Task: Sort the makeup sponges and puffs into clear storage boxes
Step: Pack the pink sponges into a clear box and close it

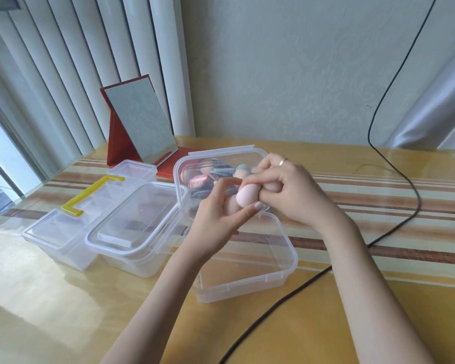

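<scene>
Sponges, pale pink and egg-shaped (245, 197), sat pinched between your left grip (222, 219) and your right grip (286, 190), both curled round them, long axis tilted toward your left, directly above the empty clear box (281, 264) beneath both grips.

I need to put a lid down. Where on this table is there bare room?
Bare: right of the open box up to the black cable, and the near-left table. Crowded: the left, with closed boxes, the mirror and the full box.
</scene>
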